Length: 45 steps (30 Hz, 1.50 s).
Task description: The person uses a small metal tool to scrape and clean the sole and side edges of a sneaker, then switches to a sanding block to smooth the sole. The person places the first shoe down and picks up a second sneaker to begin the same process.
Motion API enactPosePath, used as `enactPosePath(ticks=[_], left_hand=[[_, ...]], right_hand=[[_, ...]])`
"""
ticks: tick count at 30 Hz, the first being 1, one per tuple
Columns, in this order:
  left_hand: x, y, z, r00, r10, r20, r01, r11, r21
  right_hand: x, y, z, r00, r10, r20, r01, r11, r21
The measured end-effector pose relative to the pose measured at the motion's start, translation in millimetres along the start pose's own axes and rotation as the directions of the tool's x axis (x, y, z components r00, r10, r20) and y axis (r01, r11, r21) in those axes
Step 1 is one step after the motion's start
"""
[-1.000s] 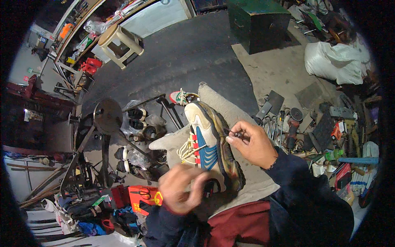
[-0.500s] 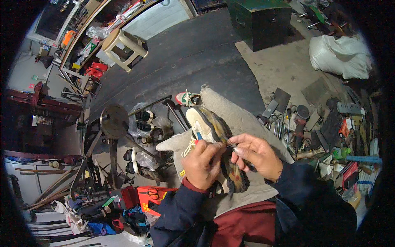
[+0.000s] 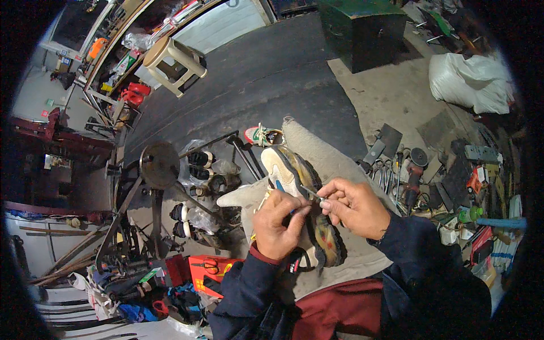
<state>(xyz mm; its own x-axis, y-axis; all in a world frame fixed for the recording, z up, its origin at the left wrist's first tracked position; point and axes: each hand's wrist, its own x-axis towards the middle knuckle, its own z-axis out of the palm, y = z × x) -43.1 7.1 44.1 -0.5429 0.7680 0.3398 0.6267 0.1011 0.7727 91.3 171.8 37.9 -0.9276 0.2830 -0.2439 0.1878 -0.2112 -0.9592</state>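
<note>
A beige and cream sneaker [image 3: 277,164] with a thick dark and yellowish sole [image 3: 327,242] lies on its side over a grey cloth [image 3: 362,252] on my lap. My right hand [image 3: 360,209] is beside the sole, its thumb and forefinger closed on a thin metal tool [image 3: 310,192] that points toward the shoe. My left hand [image 3: 279,224] rests over the shoe's upper with thumb and forefinger pinched together. What it pinches is too small to make out. Part of the upper is hidden under my left hand.
Beyond the cloth stands a red and green shoe [image 3: 262,135]. To the left are a stand with a round metal wheel [image 3: 159,165], several shoes and an orange-red box [image 3: 211,273]. Pliers and an angle grinder [image 3: 416,170] lie to the right. A plastic stool [image 3: 173,63] stands farther off.
My right hand has turned slightly, and the thin tool now shows more clearly, pointing up and left. My left hand's pinch has moved a little lower, slightly apart from the right hand's fingers.
</note>
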Motion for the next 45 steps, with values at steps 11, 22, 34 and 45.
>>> enactPosePath(ticks=[11,22,34,45], left_hand=[[3,-1,2,0.996,-0.091,-0.016,0.091,0.996,-0.013],[17,-17,7,0.928,-0.369,-0.052,0.344,0.902,-0.261],[11,-19,9,0.921,-0.387,-0.055,0.343,0.869,-0.357],[10,-9,1,0.988,-0.075,-0.132,0.06,0.991,-0.116]], right_hand=[[-8,8,-3,0.996,0.015,-0.089,-0.018,0.999,-0.029],[8,0,-4,0.966,-0.257,-0.022,0.249,0.95,-0.189],[10,2,20,0.83,-0.546,-0.111,0.436,0.76,-0.482],[42,1,21,0.773,-0.635,-0.013,0.547,0.676,-0.493]])
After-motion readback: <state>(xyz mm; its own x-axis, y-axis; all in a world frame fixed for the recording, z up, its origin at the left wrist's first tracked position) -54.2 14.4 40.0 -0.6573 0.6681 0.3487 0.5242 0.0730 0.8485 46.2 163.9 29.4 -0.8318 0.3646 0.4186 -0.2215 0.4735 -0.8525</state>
